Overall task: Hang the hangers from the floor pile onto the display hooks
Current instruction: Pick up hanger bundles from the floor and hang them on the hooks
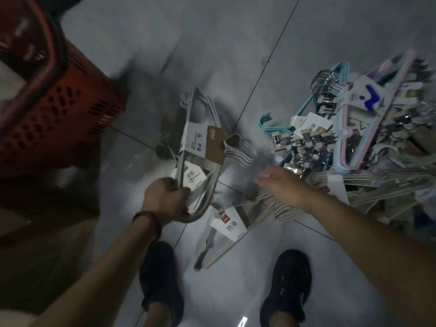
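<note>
Red basket (47,109) smeared by motion blur, cut off at left and top edges — contents not readable. Floor pile (368,128) cropped at right edge; single hangers inside tangle not separable. Label print on held bundle (200,147) too blurred to be read. Left hand (165,199) fingertips hidden behind bundle. Right hand (280,185) fingertips blurred — contact with pile not determinable.

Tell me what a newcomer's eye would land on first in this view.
First, the left hand at centre, gripping a bundle of grey hangers with cardboard labels that reaches up the frame. Next, the tangled pile of hangers on the floor at right, with blue and pink ones among shiny clips, and the right hand reaching toward it, fingers spread. The red basket fills the upper left corner.
</note>
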A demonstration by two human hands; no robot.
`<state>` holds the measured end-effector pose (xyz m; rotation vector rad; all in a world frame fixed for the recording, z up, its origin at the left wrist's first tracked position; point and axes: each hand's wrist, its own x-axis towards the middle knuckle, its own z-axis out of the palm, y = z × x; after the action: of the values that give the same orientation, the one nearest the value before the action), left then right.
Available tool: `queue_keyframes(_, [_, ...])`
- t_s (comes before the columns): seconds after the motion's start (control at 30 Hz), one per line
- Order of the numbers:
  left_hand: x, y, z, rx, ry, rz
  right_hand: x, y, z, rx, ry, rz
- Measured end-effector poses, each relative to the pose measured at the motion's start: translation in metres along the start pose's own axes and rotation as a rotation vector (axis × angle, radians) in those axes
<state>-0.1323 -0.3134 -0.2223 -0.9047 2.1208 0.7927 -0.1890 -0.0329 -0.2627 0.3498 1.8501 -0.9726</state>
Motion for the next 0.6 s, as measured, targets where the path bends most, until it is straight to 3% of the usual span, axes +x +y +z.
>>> queue_keyframes(0.17, [-0.06, -0.03, 0.06, -0.461, -0.092, -0.081, -0.022, -0.015, 0.052, 0.409, -0.14, 0.076])
queue_keyframes(0.27, [-0.104, -0.044, 0.102, -0.593, -0.106, -0.009, -0.027, -0.008, 0.085, 0.486, -0.066, 0.066])
queue_keyframes(0.37, [-0.126, -0.062, 0.123, -0.566, -0.285, 0.077, -0.032, 0.017, 0.106, 0.373, 0.141, 0.035])
queue_keyframes(0.47, [-0.122, -0.084, 0.122, -0.57, -0.492, -0.019, -0.042, 0.04, 0.102, 0.341, 0.136, -0.019])
queue_keyframes(0.53, [-0.108, -0.101, 0.12, -0.658, -0.458, -0.163, -0.049, 0.053, 0.091, 0.266, 0.118, -0.038])
queue_keyframes(0.6, [-0.081, -0.12, 0.123, -0.496, -0.322, -0.185, -0.055, 0.064, 0.078, 0.218, 0.095, -0.044])
